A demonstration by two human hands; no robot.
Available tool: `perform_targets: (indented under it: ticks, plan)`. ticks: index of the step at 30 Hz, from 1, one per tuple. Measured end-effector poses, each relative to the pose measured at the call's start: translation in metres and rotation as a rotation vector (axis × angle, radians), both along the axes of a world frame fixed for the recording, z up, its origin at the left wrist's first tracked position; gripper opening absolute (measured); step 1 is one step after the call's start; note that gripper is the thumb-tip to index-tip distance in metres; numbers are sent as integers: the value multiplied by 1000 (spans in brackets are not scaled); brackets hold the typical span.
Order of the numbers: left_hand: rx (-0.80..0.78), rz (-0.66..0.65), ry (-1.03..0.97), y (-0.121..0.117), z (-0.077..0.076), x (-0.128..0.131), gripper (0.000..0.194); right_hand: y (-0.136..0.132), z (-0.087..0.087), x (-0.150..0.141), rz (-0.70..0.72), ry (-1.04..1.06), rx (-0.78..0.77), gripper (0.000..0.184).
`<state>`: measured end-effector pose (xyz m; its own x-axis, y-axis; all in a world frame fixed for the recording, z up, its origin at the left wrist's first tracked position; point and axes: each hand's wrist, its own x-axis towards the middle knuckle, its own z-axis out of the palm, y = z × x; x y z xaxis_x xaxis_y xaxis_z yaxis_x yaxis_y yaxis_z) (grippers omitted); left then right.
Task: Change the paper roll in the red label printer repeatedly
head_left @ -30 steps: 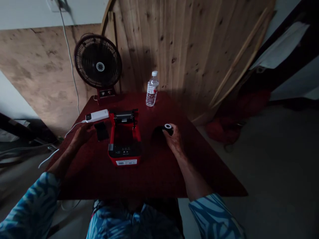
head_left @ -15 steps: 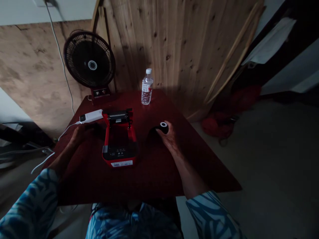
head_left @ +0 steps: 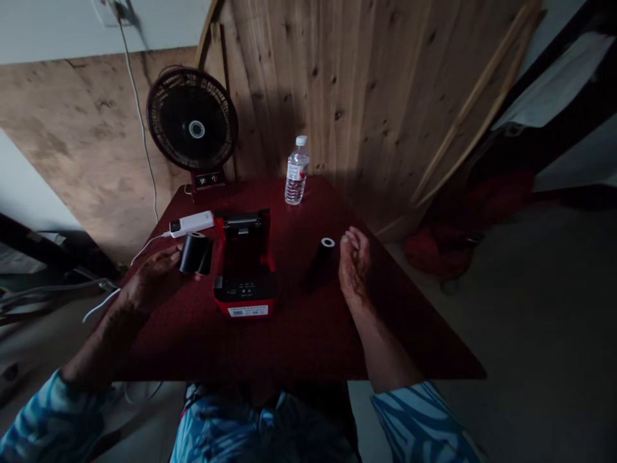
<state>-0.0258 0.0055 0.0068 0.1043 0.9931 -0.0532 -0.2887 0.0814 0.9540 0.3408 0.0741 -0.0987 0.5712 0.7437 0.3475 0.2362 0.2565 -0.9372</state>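
Note:
My left hand [head_left: 153, 276] is closed on a black roll [head_left: 191, 253], raised at the left side of a red-and-black label printer [head_left: 247, 290]. A loose dark flap of the roll hangs on its right side. The printer stands on the dark red table with its lid tipped back and its inside showing. Right of the printer, a second black roll [head_left: 326, 248] stands on end, its pale ring-shaped top facing up. My right hand [head_left: 355, 263] is just beside this roll, apart from it, fingers loosely bent and nothing in them.
A white power bank [head_left: 191, 223] with a cable lies behind my left hand. At the back of the table [head_left: 308, 354] stand a black fan [head_left: 193, 122] and a water bottle [head_left: 296, 170]. A wooden panel [head_left: 337, 90] rises behind the table.
My right hand has let go of the standing roll and moved right. My left hand has lifted the other black roll into plain view. The camera view has shifted slightly.

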Motion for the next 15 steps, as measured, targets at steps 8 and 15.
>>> perform_targets:
  ticks: [8,15]
  plan:
    - [64,-402,-53,-32,19,55,24,-75,77,-48,478,-207,255,39]
    - [76,-364,204,-40,8,58,38,-107,101,-68,1087,-172,58,20]
